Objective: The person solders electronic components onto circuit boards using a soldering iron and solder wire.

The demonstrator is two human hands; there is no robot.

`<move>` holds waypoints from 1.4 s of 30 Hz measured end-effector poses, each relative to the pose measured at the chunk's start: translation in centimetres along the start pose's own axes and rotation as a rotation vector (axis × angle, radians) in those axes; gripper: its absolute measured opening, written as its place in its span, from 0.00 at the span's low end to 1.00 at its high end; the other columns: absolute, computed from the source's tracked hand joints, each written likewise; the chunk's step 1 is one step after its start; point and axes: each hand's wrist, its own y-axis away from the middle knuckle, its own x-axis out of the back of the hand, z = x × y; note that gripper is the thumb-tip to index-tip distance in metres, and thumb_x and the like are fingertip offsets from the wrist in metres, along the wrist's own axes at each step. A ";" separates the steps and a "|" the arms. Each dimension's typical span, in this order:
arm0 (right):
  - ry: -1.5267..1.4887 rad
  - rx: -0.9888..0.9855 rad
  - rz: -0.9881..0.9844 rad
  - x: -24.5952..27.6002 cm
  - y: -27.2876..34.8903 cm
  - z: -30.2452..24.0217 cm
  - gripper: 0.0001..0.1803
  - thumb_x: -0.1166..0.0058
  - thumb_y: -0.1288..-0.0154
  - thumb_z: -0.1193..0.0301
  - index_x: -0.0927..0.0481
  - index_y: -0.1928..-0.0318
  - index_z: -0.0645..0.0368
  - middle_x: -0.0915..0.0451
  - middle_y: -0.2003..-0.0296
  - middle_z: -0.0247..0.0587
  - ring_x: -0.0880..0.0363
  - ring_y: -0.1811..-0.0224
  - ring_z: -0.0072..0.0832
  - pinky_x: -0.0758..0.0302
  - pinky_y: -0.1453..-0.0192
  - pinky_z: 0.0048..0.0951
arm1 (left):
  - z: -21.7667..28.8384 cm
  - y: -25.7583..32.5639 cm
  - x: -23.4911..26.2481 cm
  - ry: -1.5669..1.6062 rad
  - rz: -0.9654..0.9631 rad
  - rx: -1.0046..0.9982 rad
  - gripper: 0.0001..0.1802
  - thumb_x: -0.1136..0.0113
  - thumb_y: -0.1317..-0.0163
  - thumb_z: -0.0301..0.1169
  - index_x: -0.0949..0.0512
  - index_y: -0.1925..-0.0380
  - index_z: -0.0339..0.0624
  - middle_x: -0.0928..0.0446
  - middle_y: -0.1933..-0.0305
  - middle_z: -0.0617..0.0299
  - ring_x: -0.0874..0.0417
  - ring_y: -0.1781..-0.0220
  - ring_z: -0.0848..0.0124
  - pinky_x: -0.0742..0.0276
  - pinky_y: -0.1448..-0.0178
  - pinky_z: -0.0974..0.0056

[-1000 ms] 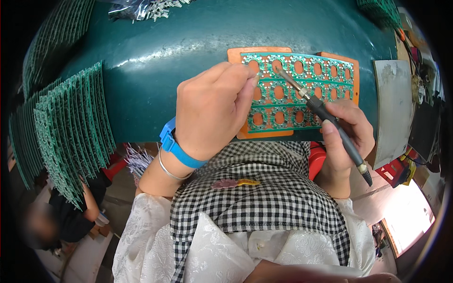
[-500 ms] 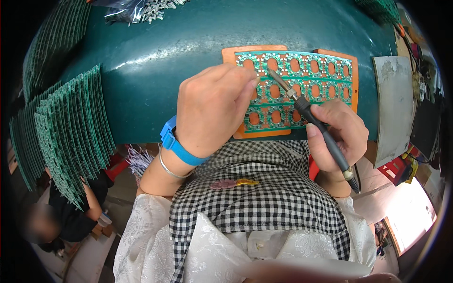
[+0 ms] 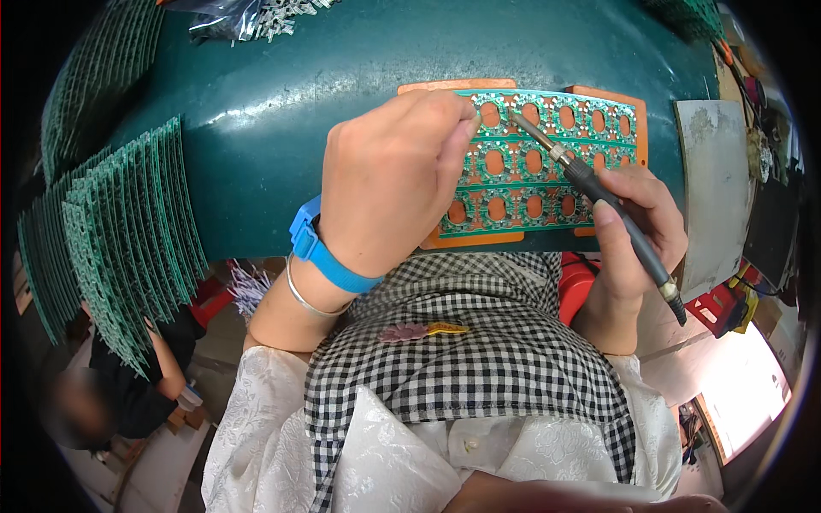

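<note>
My right hand (image 3: 643, 224) grips a soldering iron (image 3: 620, 201) by its dark handle, with the metal tip slanting down to the upper row of a green circuit board panel (image 3: 513, 182). Rows of ring-like units with oval openings cover the panel. It lies on an orange backing board (image 3: 457, 85), whose colour shows through the openings. My left hand (image 3: 389, 162) hovers at the panel's left end, thumb and fingers pinched near the top row. What that pinch holds, if anything, cannot be made out. The left hand covers part of the panel's left side.
Green boards (image 3: 128, 231) stand in rows along the table's left edge. At the far left lie a plastic bag (image 3: 227, 19) and a pile of small clear parts (image 3: 282, 15). A grey metal plate (image 3: 714, 188) is at the right. Another person (image 3: 141, 389) sits lower left.
The soldering iron and my right hand have shifted to the right along the top row. My left hand's pinched fingertips have moved slightly right and away from me.
</note>
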 end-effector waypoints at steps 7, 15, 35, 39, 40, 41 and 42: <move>0.041 0.047 -0.026 -0.3 -0.3 0.3 0.14 0.40 0.51 0.83 0.18 0.60 0.71 0.21 0.73 0.43 0.26 0.73 0.25 0.33 0.69 0.21 | -0.3 -0.1 -0.5 -0.019 -0.010 -0.014 0.04 0.33 0.45 0.21 0.19 0.69 0.36 0.18 0.71 0.57 0.21 0.78 0.71 0.26 0.74 0.70; 0.057 0.029 -0.012 -0.5 -0.2 0.1 0.14 0.40 0.51 0.82 0.18 0.61 0.70 0.21 0.74 0.42 0.26 0.74 0.25 0.33 0.71 0.21 | -0.5 -0.3 -0.9 -0.048 -0.017 -0.041 0.04 0.33 0.46 0.22 0.18 0.70 0.37 0.19 0.73 0.58 0.20 0.78 0.69 0.26 0.74 0.69; -0.031 0.002 0.000 1.2 0.5 1.0 0.13 0.41 0.52 0.83 0.19 0.61 0.72 0.20 0.71 0.45 0.24 0.72 0.25 0.32 0.69 0.21 | 1.1 -0.3 -1.4 -0.096 -0.094 -0.030 0.05 0.32 0.47 0.22 0.16 0.69 0.37 0.17 0.72 0.56 0.15 0.72 0.62 0.20 0.68 0.65; 0.040 0.017 -0.032 1.2 0.3 0.5 0.13 0.40 0.52 0.83 0.19 0.62 0.72 0.19 0.71 0.47 0.21 0.71 0.29 0.28 0.68 0.22 | 1.1 -0.3 -1.4 -0.106 -0.111 -0.034 0.05 0.32 0.47 0.22 0.16 0.69 0.38 0.17 0.72 0.56 0.15 0.72 0.62 0.20 0.68 0.65; 0.037 0.003 -0.016 1.3 0.3 0.4 0.13 0.40 0.52 0.83 0.19 0.62 0.72 0.19 0.71 0.47 0.21 0.71 0.29 0.28 0.68 0.22 | 1.0 -0.4 -1.5 -0.106 -0.113 -0.035 0.05 0.32 0.47 0.22 0.16 0.69 0.38 0.17 0.72 0.56 0.15 0.72 0.62 0.20 0.68 0.65; 0.055 0.058 -0.040 1.3 0.3 0.4 0.13 0.40 0.51 0.83 0.19 0.62 0.72 0.19 0.71 0.48 0.20 0.71 0.30 0.27 0.67 0.23 | 1.1 -0.4 -1.4 -0.105 -0.113 -0.048 0.04 0.33 0.47 0.22 0.17 0.70 0.37 0.18 0.72 0.56 0.16 0.73 0.63 0.21 0.69 0.65; 0.078 0.091 -0.072 1.3 0.3 0.4 0.13 0.40 0.51 0.82 0.19 0.62 0.72 0.18 0.71 0.48 0.19 0.71 0.31 0.25 0.66 0.23 | 1.1 -0.4 -1.4 -0.105 -0.112 -0.060 0.04 0.33 0.47 0.22 0.17 0.70 0.37 0.18 0.73 0.57 0.17 0.74 0.64 0.22 0.70 0.66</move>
